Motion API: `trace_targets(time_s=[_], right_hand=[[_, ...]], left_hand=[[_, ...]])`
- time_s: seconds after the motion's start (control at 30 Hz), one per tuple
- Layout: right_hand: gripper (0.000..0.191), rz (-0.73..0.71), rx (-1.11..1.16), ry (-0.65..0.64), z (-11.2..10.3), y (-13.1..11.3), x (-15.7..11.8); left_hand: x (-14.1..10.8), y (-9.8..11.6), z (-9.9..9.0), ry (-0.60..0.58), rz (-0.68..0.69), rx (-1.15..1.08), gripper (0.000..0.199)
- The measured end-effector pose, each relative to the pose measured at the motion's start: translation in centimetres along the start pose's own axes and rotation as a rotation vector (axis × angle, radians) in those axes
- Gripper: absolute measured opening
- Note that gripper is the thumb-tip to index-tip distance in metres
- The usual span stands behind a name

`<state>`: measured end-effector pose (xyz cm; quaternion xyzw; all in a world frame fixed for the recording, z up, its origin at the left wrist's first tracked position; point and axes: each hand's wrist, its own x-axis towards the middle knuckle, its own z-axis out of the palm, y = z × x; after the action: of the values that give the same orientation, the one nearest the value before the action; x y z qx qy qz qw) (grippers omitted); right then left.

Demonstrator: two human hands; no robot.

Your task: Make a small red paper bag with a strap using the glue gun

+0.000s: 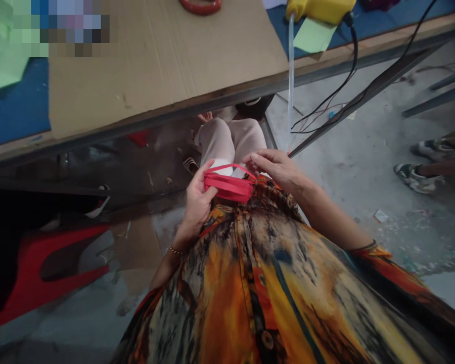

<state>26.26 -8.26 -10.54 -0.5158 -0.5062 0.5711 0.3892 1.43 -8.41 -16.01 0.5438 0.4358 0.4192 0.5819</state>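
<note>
A bundle of flat red ribbon (229,188) is held above my lap, just in front of the table edge. My left hand (200,198) grips its left end, thumb in front and fingers behind. One loop of the ribbon rises from the bundle and runs across to the right. Close to that loop's right end is my right hand (267,164), its fingers bent and drawn together. Whether the right fingertips pinch the ribbon is too small to tell. Light trousers (216,141) show beneath the bundle.
Ahead is a table with a cardboard sheet (167,60) over its blue top. A red curved object (200,5) and a yellow tool (322,10) with a clear tube and black cable lie there. A red stool (26,268) stands left; another person's shoes (420,177) are at right.
</note>
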Motion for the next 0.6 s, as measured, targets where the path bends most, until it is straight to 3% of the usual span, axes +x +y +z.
trace_targets(time_s=[0.13,0.27,0.6], right_hand=[[0.056,0.090,0.222,-0.131,0.2,0.9,-1.0],[0.051,0.079,0.468,-0.108,1.4,1.7,-1.2],[0.049,0.044,0.443,-0.066,2.0,1.5,-1.2]], left_hand=[[0.3,0.2,-0.1,0.058,-0.030,-0.166,0.067],[0.3,0.7,0.6,0.100,-0.084,-0.350,0.069],[0.1,0.9,1.0,0.121,-0.077,-0.390,0.067]])
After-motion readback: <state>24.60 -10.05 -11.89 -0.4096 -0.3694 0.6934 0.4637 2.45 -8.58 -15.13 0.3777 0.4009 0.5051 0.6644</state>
